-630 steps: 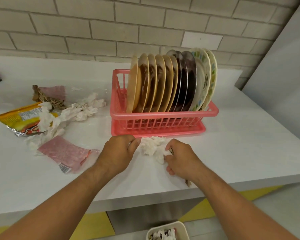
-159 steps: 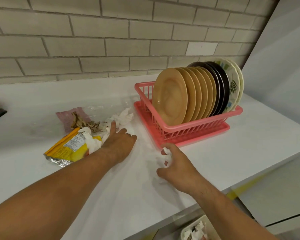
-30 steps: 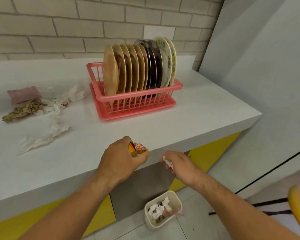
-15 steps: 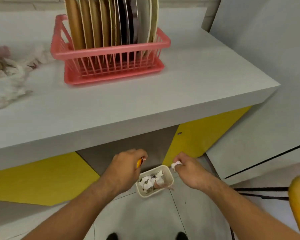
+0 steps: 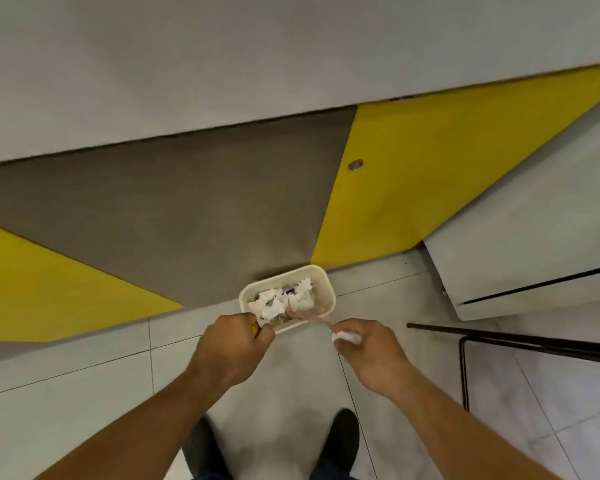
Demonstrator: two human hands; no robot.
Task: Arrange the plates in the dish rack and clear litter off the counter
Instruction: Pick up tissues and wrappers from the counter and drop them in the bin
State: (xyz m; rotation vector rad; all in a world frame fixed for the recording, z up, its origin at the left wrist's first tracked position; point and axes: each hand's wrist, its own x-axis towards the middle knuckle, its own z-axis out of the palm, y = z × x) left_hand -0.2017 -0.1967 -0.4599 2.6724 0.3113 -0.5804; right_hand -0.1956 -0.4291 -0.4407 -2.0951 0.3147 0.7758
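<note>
1. My feed looks almost straight down. The counter [image 5: 291,46] fills the top, its cabinet front [image 5: 170,202] of grey and yellow panels sits below, and then comes the tiled floor [image 5: 84,393].
2. A small cream bin [image 5: 323,276] stands on the floor. Its far side is against the foot of the cabinet front, where the grey panel meets the right-hand yellow one.
3. Inside the bin I see crumpled tissues [image 5: 274,303] and a piece of pink film [image 5: 309,311] that reaches over the near right rim.
4. The left hand [image 5: 234,344] is clenched around a wrapper [image 5: 256,328], of which only a sliver of orange shows between the fingers. This hand overlaps the bin's near left corner from above.
5. The right hand [image 5: 371,355] grasps a white tissue wad [image 5: 346,337] in its curled fingers. It is just off the bin's near right corner, over the floor.
6. The two hands are apart, with the bin's near rim between them.
7. Two dark shoes [image 5: 340,434] stand on the floor at the bottom edge of the view, nearer me than the hands.
8. Black metal rods [image 5: 534,342] cross the floor at the right, just below a white unit [image 5: 534,254] that stands beside the cabinet front.
</note>
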